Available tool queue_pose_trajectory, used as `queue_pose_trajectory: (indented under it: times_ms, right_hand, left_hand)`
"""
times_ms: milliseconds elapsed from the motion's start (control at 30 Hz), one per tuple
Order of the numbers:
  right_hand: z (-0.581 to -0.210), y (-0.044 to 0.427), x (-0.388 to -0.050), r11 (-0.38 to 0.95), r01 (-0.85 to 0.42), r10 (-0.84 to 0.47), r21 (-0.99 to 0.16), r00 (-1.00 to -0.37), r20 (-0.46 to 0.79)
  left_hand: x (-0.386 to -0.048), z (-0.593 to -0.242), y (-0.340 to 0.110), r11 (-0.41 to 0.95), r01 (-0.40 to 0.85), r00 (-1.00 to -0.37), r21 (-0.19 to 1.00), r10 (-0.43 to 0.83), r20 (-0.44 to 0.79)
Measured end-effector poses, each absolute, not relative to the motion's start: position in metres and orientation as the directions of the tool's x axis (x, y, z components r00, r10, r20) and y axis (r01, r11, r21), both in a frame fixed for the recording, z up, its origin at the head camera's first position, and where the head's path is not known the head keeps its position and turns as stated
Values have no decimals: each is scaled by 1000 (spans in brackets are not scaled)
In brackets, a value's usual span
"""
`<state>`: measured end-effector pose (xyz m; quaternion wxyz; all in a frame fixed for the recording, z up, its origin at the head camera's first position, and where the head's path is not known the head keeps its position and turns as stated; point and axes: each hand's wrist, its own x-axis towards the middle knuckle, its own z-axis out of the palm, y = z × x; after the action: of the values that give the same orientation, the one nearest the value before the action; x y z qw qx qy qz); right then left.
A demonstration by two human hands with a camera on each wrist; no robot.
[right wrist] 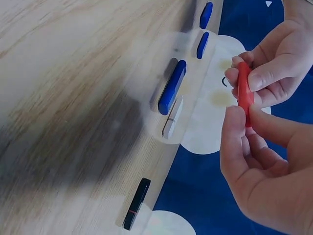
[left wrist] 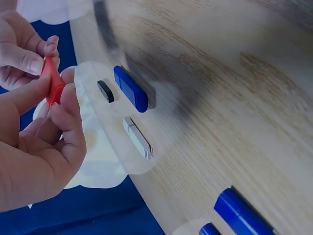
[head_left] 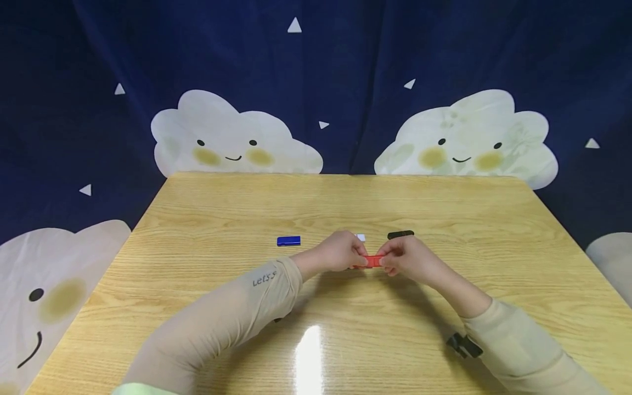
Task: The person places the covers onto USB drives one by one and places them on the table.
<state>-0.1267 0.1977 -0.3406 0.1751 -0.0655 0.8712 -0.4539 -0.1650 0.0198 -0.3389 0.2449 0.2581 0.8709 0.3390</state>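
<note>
A small red stick, which looks like a USB flash drive (head_left: pixel 373 261), is held in the air between both hands over the table. My left hand (head_left: pixel 343 251) pinches its left end between thumb and fingers. At the other end, the thumb and fingertips of my right hand (head_left: pixel 410 260) grip it. The wrist views show the red stick (left wrist: pixel 54 81) partly covered by the fingertips. On the table near the hands lie a blue stick (right wrist: pixel 172 88), a white stick (left wrist: pixel 137 138) and a black stick (head_left: pixel 400 235) with a thin red band.
Another blue stick (head_left: pixel 288 241) lies left of the hands on the wood-grain table (head_left: pixel 222 203). A dark object (head_left: pixel 464 345) shows beside the right sleeve. Behind the table's far edge hangs a navy curtain (head_left: pixel 345 66) with printed clouds.
</note>
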Motion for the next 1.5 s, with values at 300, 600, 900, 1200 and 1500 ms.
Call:
queue_pose_trajectory:
  times_ms: [300, 600, 900, 1200, 1500]
  right_hand:
    - [-338, 213, -131, 543, 52, -280, -838, -930, -239]
    - [-338, 230, -131, 607, 21, -302, -795, -919, -255]
    - [-342, 240, -126, 794, -153, -266, -588, -958, -110]
    - [-346, 249, -125, 836, -157, -241, -525, -966, -94]
    - [-351, 256, -127, 887, -196, -226, -418, -974, -22]
  left_hand:
    - [-160, -343, 26, 703, 461, -775, 541, 616, -140]
    - [-156, -343, 42, 775, 521, -805, 357, 585, -96]
    - [-156, -350, 69, 811, 532, -813, 244, 569, -121]
    - [-156, -354, 88, 818, 518, -810, 249, 563, -164]
    - [-163, -358, 103, 805, 538, -800, 250, 581, -149]
